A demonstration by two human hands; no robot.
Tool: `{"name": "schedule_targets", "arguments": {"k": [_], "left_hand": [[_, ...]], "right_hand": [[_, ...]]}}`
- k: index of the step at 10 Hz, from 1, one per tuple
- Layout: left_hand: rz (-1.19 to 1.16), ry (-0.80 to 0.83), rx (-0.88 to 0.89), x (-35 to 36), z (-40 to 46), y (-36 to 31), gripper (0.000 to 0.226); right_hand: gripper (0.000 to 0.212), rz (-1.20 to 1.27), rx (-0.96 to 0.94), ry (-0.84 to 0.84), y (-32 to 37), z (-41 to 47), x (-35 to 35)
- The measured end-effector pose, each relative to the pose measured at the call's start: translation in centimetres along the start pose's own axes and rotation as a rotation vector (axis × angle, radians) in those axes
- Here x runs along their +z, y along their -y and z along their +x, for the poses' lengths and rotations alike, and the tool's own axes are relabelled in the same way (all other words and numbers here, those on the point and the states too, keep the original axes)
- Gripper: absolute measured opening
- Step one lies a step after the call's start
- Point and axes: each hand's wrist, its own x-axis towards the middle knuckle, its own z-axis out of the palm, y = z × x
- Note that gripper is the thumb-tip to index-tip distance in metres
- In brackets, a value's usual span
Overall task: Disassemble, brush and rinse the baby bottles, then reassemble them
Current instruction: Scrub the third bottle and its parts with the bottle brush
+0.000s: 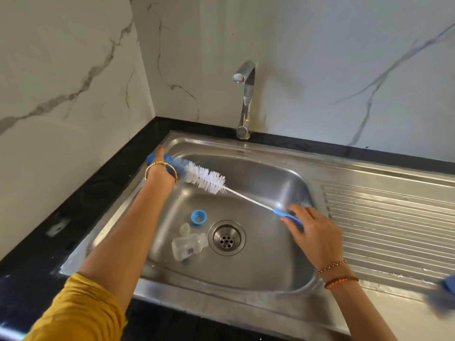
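The brush point(205, 177) is stretching diagonally over the sink point(270, 173), handle toward the right hand point(312, 232) gripping it; the left hand point(161, 172) is gripping its blue tip. The bottle point(188, 246) label is lying unreadable.

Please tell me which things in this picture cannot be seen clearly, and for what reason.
- Left hand, head view: seen from behind, so its fingers and the brush's blue tip are mostly hidden.
- Brush handle: its end lies under the right hand.
- Blue object: blurred and cut off by the right edge.
- Label on the bottle: too small to read.
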Motion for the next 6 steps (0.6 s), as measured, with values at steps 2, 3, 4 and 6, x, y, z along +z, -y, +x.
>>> {"name": "schedule_targets", "arguments": {"k": [2,3,4,6], "left_hand": [[-0.187,0.05,-0.181,0.8,1.6,-0.2,0.06],[-0.083,0.16,-0.137,1.1,3.0,-0.9,0.051],[-0.032,0.209,-0.088,1.2,3.7,-1.9,0.042],[-0.14,0.247,-0.07,1.8,4.8,-1.3,0.032]], "right_hand": [[0.031,-0.025,0.011,-0.156,0.9,-1.0,-0.4],[0.039,0.425,0.461,0.19,2.8,-0.6,-0.7],[0.036,1.136,1.184,0.805,2.7,0.3,-1.5],[0.018,0.907,0.82,0.613,2.3,0.3,-1.4]]}}
